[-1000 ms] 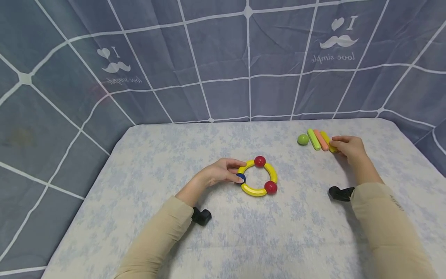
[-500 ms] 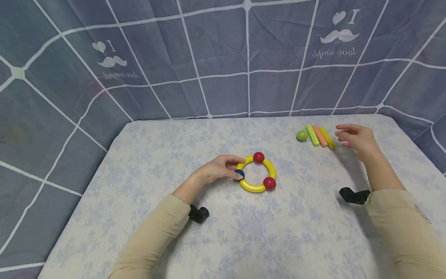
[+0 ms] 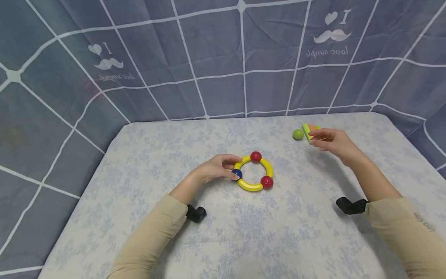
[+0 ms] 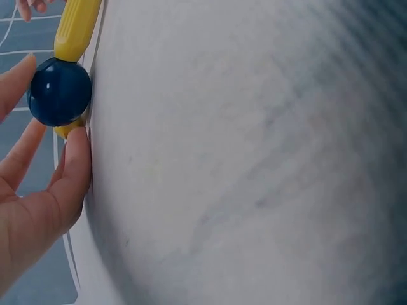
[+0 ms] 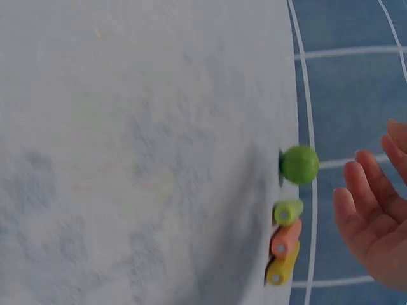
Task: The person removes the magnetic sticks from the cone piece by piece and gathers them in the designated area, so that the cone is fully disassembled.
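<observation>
In the head view, a ring of curved yellow rods (image 3: 250, 187) joined by two red balls and one blue ball (image 3: 237, 174) lies on the table. My left hand (image 3: 216, 169) holds its left side, thumb on the blue ball and fingers at the yellow rod beyond. The left wrist view shows the blue ball (image 4: 58, 92) between thumb and fingers. My right hand (image 3: 336, 145), fingers apart with nothing in them, hovers over a light green stick (image 3: 306, 131), an orange stick (image 3: 311, 127) and a yellow stick, partly hiding them. A green ball (image 3: 298, 134) sits left of the sticks.
A pale, blue-flowered cloth covers the table (image 3: 223, 232). Behind it and on the left hangs a blue-grey curtain (image 3: 223, 93) with white lines. Black wrist-worn devices (image 3: 351, 205) stick out at both sleeves.
My right hand let go of the yellow stick and drew off to the right, then moved back left over the row of sticks. My left hand stays on the ring.
</observation>
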Demonstrator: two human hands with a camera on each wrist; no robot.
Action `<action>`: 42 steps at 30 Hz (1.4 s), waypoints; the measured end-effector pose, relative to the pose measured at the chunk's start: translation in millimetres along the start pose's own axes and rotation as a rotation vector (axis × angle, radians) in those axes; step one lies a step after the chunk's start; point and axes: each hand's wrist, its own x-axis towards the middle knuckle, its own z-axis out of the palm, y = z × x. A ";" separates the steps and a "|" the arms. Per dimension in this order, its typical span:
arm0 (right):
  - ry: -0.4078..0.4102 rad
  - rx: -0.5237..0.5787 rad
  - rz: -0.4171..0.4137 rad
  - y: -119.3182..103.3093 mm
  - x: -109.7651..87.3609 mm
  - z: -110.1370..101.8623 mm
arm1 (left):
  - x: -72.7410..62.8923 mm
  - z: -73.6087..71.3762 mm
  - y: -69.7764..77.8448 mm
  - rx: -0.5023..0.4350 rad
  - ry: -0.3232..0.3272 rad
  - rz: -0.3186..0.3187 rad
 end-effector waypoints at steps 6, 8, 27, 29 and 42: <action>-0.130 -0.030 -0.087 -11.0 -4.8 28.9 | -5.5 -1.2 -2.8 0.131 0.019 0.039; -0.166 -0.030 -0.109 -14.6 -6.6 38.5 | -8.1 -1.9 -2.6 0.184 0.024 0.056; -0.339 -0.213 -0.426 -18.3 -20.6 102.5 | -28.0 31.3 4.8 0.732 0.086 0.442; -0.354 -0.232 -0.460 -19.4 -20.6 106.5 | -27.3 35.3 4.8 0.778 0.100 0.452; -0.363 -0.482 -0.622 -27.6 -20.7 121.9 | -29.0 52.6 5.4 0.944 0.134 0.428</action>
